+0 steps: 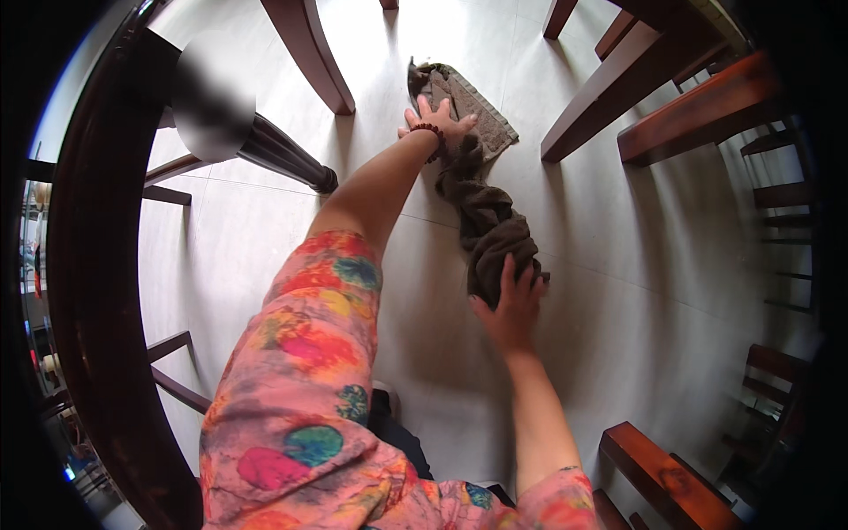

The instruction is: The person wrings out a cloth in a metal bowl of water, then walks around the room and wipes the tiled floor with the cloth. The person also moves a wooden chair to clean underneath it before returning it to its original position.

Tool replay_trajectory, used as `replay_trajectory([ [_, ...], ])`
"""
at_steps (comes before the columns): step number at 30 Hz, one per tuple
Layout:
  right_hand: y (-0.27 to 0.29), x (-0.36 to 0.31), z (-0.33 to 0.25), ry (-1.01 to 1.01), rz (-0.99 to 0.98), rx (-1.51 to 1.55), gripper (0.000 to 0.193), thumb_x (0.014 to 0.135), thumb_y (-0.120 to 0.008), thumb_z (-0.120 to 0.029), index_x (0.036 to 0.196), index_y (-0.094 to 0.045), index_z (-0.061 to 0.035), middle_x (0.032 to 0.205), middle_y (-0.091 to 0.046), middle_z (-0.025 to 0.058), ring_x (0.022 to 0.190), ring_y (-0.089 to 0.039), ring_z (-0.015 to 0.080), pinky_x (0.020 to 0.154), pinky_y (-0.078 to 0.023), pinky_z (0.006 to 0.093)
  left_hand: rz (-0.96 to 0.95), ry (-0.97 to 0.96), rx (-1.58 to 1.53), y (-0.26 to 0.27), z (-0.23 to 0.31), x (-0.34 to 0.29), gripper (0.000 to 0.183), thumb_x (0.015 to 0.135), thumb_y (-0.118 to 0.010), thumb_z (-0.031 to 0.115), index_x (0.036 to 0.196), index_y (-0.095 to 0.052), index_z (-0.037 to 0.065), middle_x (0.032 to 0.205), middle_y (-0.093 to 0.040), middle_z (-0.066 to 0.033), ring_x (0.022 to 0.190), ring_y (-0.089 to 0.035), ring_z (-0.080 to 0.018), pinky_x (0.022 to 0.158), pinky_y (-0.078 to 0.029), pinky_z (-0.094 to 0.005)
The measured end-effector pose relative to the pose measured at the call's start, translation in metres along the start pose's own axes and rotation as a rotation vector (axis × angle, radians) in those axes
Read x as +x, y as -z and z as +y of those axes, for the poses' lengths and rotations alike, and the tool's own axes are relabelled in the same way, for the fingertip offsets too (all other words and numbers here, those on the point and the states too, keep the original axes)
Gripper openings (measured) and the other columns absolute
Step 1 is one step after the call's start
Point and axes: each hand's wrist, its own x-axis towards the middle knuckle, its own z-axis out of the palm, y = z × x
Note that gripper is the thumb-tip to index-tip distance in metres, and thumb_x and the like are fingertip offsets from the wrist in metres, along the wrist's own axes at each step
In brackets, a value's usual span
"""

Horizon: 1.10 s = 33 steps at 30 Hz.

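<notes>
A brown towel [488, 215] lies on the pale floor in front of me, twisted and bunched along most of its length. Its far end [473, 104] is spread flatter, with a lighter border along the edge. My left hand [444, 122], a beaded bracelet at its wrist, reaches out to that far end and rests on it with fingers spread. Nearer to me, my right hand [514, 309] touches the bunched near end, its fingers apart and laid over the cloth. Neither hand is wrapped round the towel.
Dark wooden furniture legs stand around: one at the top [314, 53], a fluted one at left [287, 155], several at upper right [601, 93]. A dark curved wooden edge [93, 291] runs down the left. An orange-brown wooden piece [662, 473] is at lower right.
</notes>
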Motion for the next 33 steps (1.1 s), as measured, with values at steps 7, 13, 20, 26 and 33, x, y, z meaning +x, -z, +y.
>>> replay_trajectory([
  [7, -0.009, -0.005, 0.012, 0.040, -0.076, -0.117, 0.067, 0.064, -0.070, -0.015, 0.125, -0.042, -0.0201, 0.127, -0.038, 0.0154, 0.115, -0.035, 0.0397, 0.084, -0.036, 0.0534, 0.284, -0.098, 0.565, -0.004, -0.026, -0.024, 0.062, 0.088, -0.038, 0.048, 0.134, -0.029, 0.008, 0.142, -0.028, -0.0197, 0.135, -0.015, -0.0353, 0.105, -0.008, -0.0594],
  [13, -0.010, -0.033, 0.033, 0.120, -0.080, -0.042, 0.055, 0.057, -0.071, -0.012, 0.107, -0.050, -0.0162, 0.112, -0.044, 0.0120, 0.107, -0.040, 0.0357, 0.084, -0.035, 0.0509, 0.540, -0.368, 0.725, -0.007, -0.079, -0.056, 0.031, 0.077, -0.049, 0.031, 0.083, -0.059, 0.002, 0.086, -0.059, -0.0142, 0.090, -0.048, -0.0261, 0.081, -0.034, -0.0396],
  [20, 0.024, -0.126, 0.047, 0.150, -0.475, -0.052, 0.054, 0.050, -0.073, -0.017, 0.101, -0.054, -0.0150, 0.109, -0.046, 0.0123, 0.106, -0.040, 0.0354, 0.088, -0.034, 0.0503, 0.152, -0.614, 0.595, -0.065, -0.104, -0.205, 0.014, 0.069, -0.055, 0.020, 0.067, -0.054, 0.006, 0.066, -0.059, -0.0129, 0.069, -0.057, -0.0292, 0.063, -0.038, -0.0420],
  [26, 0.059, -0.138, 0.070, -0.149, -0.954, 0.546, 0.032, 0.052, -0.061, -0.016, 0.083, -0.060, -0.0073, 0.084, -0.057, 0.0150, 0.089, -0.050, 0.0332, 0.081, -0.040, 0.0421, -0.960, -0.625, -0.059, -0.060, -0.077, -0.272, 0.044, 0.071, -0.055, 0.032, 0.090, -0.058, -0.007, 0.084, -0.061, -0.0248, 0.081, -0.059, -0.0340, 0.071, -0.046, -0.0425],
  [33, 0.097, -0.080, -0.007, 0.215, -0.833, 1.076, 0.031, 0.054, -0.052, -0.009, 0.084, -0.054, -0.0018, 0.079, -0.053, 0.0140, 0.078, -0.052, 0.0334, 0.072, -0.042, 0.0361, -0.974, 0.213, 0.160, 0.112, -0.141, -0.160, 0.040, 0.080, -0.055, 0.026, 0.111, -0.058, 0.000, 0.110, -0.059, -0.0178, 0.102, -0.057, -0.0282, 0.077, -0.053, -0.0475],
])
